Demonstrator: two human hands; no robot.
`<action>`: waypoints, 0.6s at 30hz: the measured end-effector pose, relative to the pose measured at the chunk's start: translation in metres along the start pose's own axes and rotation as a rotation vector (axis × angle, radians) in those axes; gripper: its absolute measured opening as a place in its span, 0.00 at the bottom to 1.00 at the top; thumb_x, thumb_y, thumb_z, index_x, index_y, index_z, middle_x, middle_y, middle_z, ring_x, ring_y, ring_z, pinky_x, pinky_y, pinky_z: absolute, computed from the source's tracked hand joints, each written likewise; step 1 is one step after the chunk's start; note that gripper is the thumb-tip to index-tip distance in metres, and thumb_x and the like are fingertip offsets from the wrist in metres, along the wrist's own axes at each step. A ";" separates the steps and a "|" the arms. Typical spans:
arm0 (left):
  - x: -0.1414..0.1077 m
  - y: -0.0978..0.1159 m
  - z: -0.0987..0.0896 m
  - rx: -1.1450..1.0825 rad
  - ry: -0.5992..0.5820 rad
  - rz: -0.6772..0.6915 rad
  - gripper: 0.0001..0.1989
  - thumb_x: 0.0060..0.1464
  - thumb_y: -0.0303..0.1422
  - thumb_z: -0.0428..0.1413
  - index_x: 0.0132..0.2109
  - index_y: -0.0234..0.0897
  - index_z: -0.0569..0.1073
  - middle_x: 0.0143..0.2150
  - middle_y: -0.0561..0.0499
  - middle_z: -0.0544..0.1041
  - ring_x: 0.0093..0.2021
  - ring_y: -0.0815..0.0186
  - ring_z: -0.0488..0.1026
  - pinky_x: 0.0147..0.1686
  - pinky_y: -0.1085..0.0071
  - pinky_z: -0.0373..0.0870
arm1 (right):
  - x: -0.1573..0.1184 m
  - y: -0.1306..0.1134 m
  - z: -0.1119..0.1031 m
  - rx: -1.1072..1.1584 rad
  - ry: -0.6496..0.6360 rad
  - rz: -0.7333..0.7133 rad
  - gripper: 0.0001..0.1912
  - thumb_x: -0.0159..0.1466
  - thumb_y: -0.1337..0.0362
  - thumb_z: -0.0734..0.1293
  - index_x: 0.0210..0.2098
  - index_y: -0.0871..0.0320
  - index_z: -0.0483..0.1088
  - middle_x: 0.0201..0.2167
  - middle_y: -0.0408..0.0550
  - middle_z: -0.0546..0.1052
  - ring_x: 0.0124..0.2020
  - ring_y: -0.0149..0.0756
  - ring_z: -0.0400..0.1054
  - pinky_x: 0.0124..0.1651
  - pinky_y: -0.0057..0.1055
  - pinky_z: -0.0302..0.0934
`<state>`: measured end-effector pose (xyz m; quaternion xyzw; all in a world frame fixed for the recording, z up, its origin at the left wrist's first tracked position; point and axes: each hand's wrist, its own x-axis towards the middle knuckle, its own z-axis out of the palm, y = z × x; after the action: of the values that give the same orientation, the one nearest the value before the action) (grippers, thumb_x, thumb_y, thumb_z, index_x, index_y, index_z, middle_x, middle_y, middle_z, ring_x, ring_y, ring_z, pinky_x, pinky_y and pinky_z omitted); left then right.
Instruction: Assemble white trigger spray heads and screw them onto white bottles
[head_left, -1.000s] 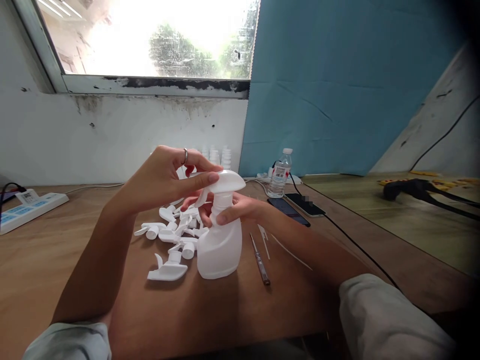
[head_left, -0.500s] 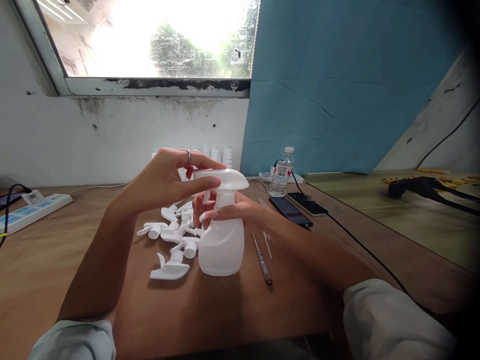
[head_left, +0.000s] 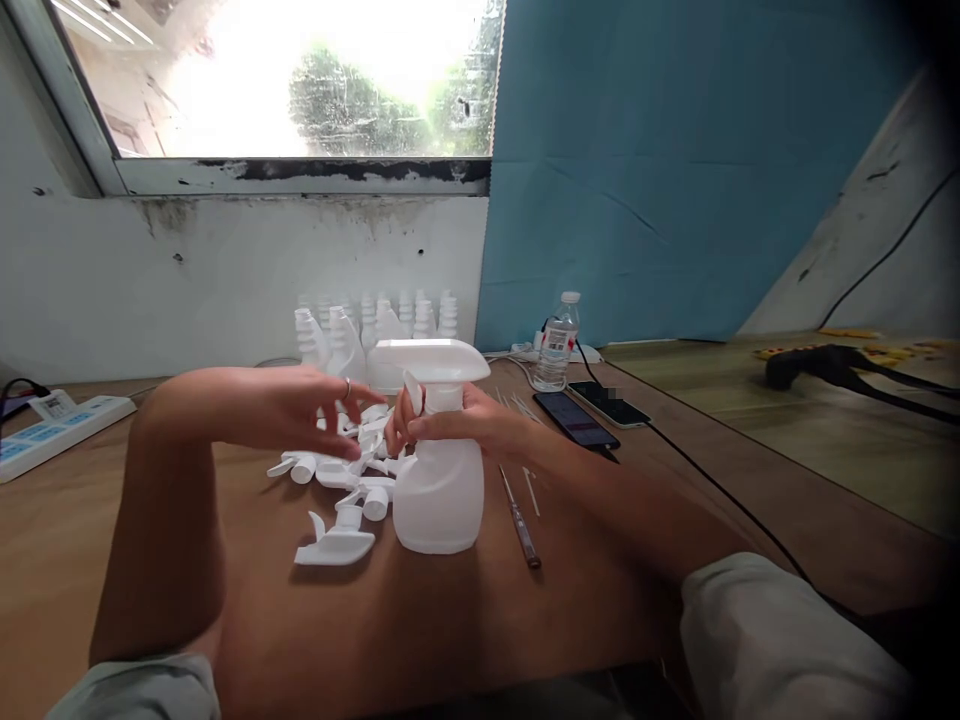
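A translucent white spray bottle [head_left: 439, 500] stands upright on the brown table, with a white spray head [head_left: 442, 360] on its neck. Around the neck, just below the head, my right hand [head_left: 457, 420] is wrapped. My left hand [head_left: 322, 405], wearing a ring, is apart from the bottle on its left, fingers spread and holding nothing. It hovers over a pile of loose white spray heads [head_left: 360, 470]. One more spray head [head_left: 337, 545] lies nearer the front edge.
Several white bottles [head_left: 345, 340] stand along the wall. Right of my work lie a screwdriver [head_left: 521, 520], thin tubes [head_left: 531, 490] and two phones [head_left: 574, 420], with a water bottle [head_left: 556, 345] behind. A power strip [head_left: 67, 435] is far left.
My left hand has let go of the spray head's top and moved left and down, over the pile. My right hand still holds the bottle's neck.
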<state>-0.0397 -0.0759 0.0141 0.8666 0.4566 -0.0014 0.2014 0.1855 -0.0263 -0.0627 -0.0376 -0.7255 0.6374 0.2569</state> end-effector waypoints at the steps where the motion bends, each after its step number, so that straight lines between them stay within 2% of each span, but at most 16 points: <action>1: -0.001 -0.002 0.001 -0.013 -0.070 -0.012 0.23 0.56 0.44 0.56 0.58 0.48 0.69 0.38 0.50 0.80 0.31 0.66 0.76 0.27 0.76 0.68 | 0.000 0.000 0.000 0.013 -0.001 0.004 0.10 0.58 0.63 0.70 0.35 0.62 0.69 0.34 0.49 0.75 0.39 0.36 0.71 0.44 0.35 0.66; 3: 0.000 -0.002 0.003 -0.019 -0.099 -0.003 0.23 0.56 0.44 0.56 0.59 0.49 0.69 0.38 0.50 0.80 0.32 0.66 0.76 0.28 0.76 0.68 | 0.000 0.000 0.001 0.021 0.010 0.013 0.10 0.58 0.62 0.70 0.36 0.62 0.69 0.35 0.49 0.75 0.38 0.36 0.71 0.44 0.36 0.66; 6: 0.005 0.004 0.007 -0.009 -0.052 0.044 0.22 0.54 0.45 0.57 0.55 0.48 0.71 0.38 0.50 0.80 0.32 0.66 0.76 0.28 0.76 0.66 | -0.001 0.001 0.001 -0.012 0.051 -0.022 0.09 0.58 0.62 0.69 0.33 0.61 0.68 0.32 0.48 0.74 0.37 0.36 0.71 0.42 0.35 0.65; 9: 0.013 0.009 0.011 0.007 -0.115 0.020 0.23 0.52 0.47 0.59 0.52 0.44 0.72 0.37 0.50 0.79 0.32 0.65 0.75 0.28 0.76 0.66 | -0.002 -0.003 0.002 -0.001 0.072 -0.117 0.07 0.58 0.63 0.69 0.33 0.59 0.68 0.30 0.46 0.72 0.35 0.35 0.69 0.42 0.36 0.65; 11: 0.017 0.010 0.013 0.020 -0.128 -0.002 0.25 0.51 0.48 0.59 0.53 0.43 0.71 0.38 0.49 0.79 0.32 0.65 0.75 0.28 0.75 0.66 | -0.003 -0.010 0.001 0.029 0.110 -0.202 0.06 0.57 0.63 0.69 0.32 0.58 0.67 0.29 0.44 0.70 0.33 0.34 0.68 0.42 0.37 0.66; 14: 0.023 0.013 0.016 0.019 -0.058 0.083 0.26 0.51 0.47 0.59 0.55 0.43 0.70 0.40 0.49 0.79 0.35 0.65 0.75 0.31 0.75 0.66 | -0.008 -0.025 -0.001 0.045 0.218 -0.322 0.07 0.56 0.63 0.70 0.32 0.56 0.68 0.30 0.43 0.68 0.35 0.36 0.68 0.46 0.41 0.67; 18: 0.029 0.021 0.016 0.053 0.088 0.219 0.19 0.52 0.44 0.59 0.48 0.40 0.74 0.37 0.50 0.79 0.33 0.66 0.74 0.33 0.74 0.66 | -0.016 -0.046 -0.002 0.003 0.307 -0.422 0.05 0.57 0.63 0.70 0.33 0.55 0.70 0.33 0.43 0.68 0.38 0.35 0.69 0.53 0.42 0.64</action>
<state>-0.0035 -0.0692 0.0013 0.9155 0.3676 0.0466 0.1570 0.2125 -0.0395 -0.0245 0.0187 -0.6689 0.5577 0.4911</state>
